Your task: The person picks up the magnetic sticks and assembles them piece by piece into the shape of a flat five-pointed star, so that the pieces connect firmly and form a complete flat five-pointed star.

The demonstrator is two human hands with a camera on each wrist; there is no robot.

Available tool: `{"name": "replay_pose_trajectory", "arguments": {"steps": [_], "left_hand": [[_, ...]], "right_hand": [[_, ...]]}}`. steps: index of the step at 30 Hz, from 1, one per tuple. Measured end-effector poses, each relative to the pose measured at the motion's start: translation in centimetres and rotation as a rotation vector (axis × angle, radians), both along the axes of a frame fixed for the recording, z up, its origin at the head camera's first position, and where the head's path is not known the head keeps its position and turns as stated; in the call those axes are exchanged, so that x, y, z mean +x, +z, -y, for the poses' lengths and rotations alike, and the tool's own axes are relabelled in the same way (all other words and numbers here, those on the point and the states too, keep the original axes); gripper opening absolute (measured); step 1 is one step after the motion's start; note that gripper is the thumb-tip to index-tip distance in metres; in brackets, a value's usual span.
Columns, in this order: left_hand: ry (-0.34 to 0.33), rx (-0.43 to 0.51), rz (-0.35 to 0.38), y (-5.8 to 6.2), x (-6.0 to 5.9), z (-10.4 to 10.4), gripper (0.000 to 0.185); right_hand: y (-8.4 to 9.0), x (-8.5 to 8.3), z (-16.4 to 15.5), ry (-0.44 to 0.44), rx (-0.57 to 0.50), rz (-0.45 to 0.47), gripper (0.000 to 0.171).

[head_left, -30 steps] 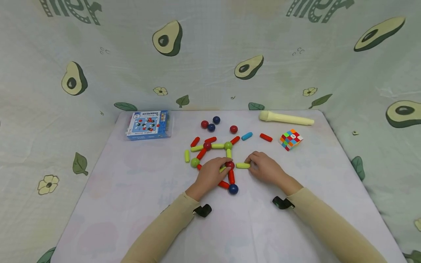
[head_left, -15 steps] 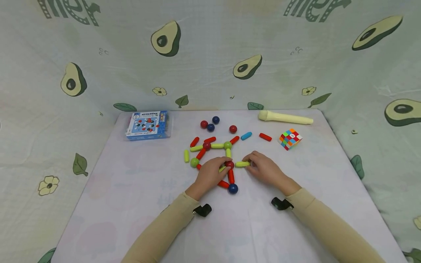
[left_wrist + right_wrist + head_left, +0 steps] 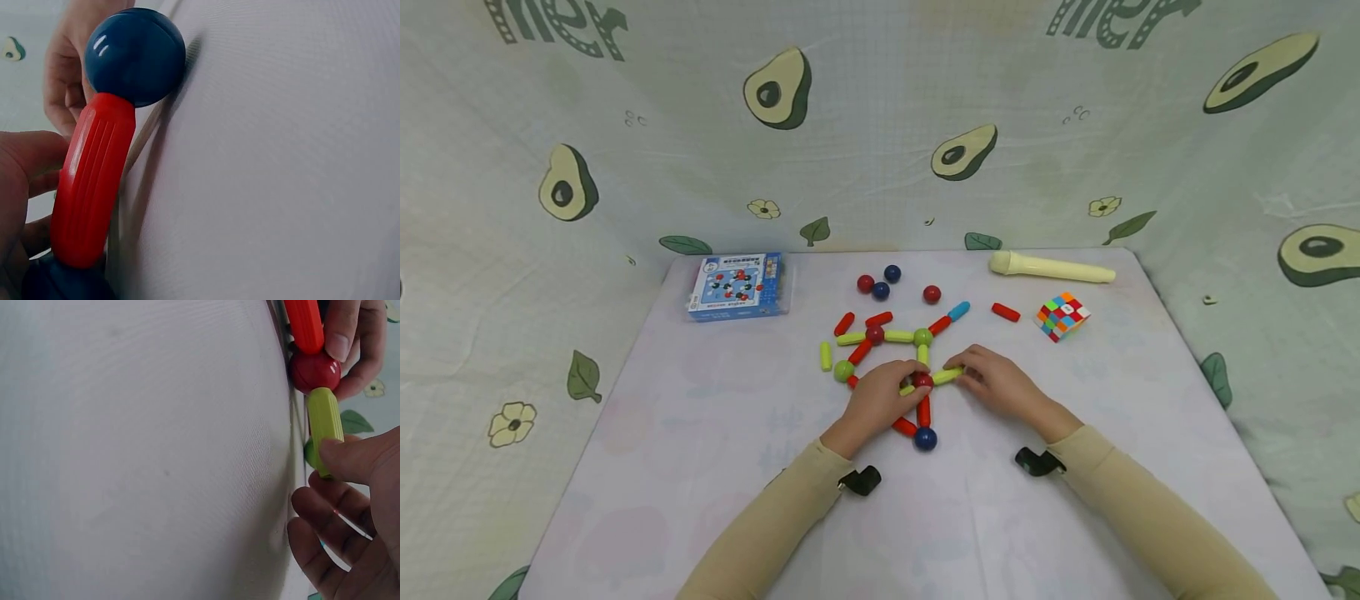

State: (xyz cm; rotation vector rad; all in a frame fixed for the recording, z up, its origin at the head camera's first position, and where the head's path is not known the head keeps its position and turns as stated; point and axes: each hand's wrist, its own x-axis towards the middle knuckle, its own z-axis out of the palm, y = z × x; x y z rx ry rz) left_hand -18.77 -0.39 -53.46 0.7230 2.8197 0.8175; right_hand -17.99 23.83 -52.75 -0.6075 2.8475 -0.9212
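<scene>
My left hand (image 3: 880, 398) grips a red ball (image 3: 314, 372) of a flat frame built from rods and balls. Between thumb and finger, my right hand (image 3: 1003, 387) pinches a yellow-green rod (image 3: 325, 419), whose end touches that ball. Below the ball a red rod (image 3: 94, 181) leads to a dark blue ball (image 3: 135, 56), the corner nearest me. Other joints are a green ball (image 3: 922, 337), a second red ball (image 3: 875, 334) and a green ball (image 3: 844, 371) at left. My left hand hides part of the frame.
Loose red and blue balls (image 3: 881, 290) lie behind the frame. A yellow-green rod (image 3: 826, 356) and red rods (image 3: 1006, 312) lie around it. Farther back are a boxed set (image 3: 736, 286), a cream microphone-shaped stick (image 3: 1052, 267) and a puzzle cube (image 3: 1063, 317).
My right hand has moved left, bringing the yellow-green rod against the red ball. The frame has shifted slightly, and its upper-right red rod now meets the light blue rod.
</scene>
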Motion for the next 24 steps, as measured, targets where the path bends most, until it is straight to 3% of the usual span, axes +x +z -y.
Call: {"name": "replay_pose_trajectory", "arguments": {"steps": [11, 19, 24], "left_hand": [[-0.028, -0.050, 0.075, 1.0, -0.3, 0.7, 0.028], [-0.053, -0.056, -0.034, 0.9, -0.1, 0.2, 0.038], [-0.027, -0.046, -0.070, 0.4, 0.0, 0.0, 0.030]], "right_hand": [[0.0, 0.7, 0.9, 0.065, -0.025, 0.034, 0.026], [0.2, 0.5, 1.1, 0.073, -0.043, 0.046, 0.026], [0.2, -1.2, 0.0, -0.009, -0.048, 0.001, 0.026]]}}
